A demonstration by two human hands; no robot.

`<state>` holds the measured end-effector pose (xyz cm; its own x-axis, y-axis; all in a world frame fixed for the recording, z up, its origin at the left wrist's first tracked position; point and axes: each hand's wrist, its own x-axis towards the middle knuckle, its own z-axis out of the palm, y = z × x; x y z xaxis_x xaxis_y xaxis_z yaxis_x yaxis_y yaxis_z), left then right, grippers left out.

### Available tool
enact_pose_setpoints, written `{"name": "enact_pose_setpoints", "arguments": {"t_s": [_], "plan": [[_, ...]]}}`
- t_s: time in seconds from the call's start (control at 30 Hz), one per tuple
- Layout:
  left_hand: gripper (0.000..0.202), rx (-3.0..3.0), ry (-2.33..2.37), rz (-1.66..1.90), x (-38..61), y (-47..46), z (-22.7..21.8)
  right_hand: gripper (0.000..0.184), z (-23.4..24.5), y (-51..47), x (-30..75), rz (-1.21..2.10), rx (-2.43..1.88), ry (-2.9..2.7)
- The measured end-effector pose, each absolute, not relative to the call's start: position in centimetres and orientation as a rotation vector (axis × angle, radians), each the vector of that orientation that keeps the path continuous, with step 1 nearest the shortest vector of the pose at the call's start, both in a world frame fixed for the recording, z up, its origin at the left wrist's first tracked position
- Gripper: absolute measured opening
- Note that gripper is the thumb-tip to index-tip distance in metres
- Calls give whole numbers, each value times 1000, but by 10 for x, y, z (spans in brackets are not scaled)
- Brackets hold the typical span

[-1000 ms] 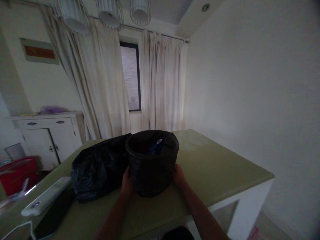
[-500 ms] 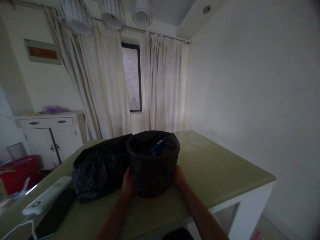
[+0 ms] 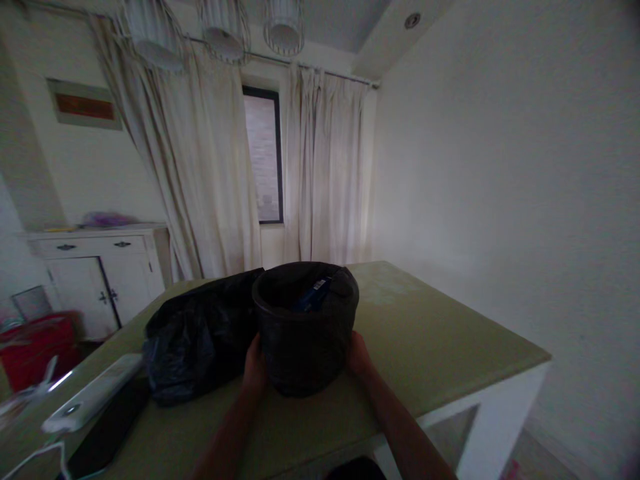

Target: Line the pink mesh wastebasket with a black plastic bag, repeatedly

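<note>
Cream curtains (image 3: 330,160), caged pendant lamps (image 3: 223,33), a white cabinet (image 3: 107,280) and a wall picture (image 3: 85,105) furnish a room in a home.

Black bin (image 3: 306,353), black bag (image 3: 200,340), blue packet (image 3: 315,295), green tabletop (image 3: 440,333)

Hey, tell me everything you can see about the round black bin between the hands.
The bin is round and dark, wide-mouthed, with a thick rim. Its surface looks like thin black plastic, perhaps a liner. It appears upright on the green tabletop, open at the top, with a blue item visible inside. The left hand and right hand hold its sides. A black bag lies close on its left; whether they touch is unclear.
</note>
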<state>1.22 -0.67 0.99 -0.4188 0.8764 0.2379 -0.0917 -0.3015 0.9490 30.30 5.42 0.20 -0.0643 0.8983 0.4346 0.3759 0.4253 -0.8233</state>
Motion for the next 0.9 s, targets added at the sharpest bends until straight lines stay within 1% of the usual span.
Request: {"name": "enact_pose_setpoints", "arguments": {"t_s": [0.1,0.3,0.5,0.9], "plan": [[49,1104,1233,1790,11,-7,8,23,1,54,304,639,-1123,-1644],[42,1089,1241,1800,12,-6,10,28,4,53,303,634,-1105,-1667],[41,1123,1225,1797,14,-8,12,23,0,56,303,653,-1095,-1644],[37,1180,1264,1779,14,-12,18,22,3,53,304,622,-1102,-1642]]}}
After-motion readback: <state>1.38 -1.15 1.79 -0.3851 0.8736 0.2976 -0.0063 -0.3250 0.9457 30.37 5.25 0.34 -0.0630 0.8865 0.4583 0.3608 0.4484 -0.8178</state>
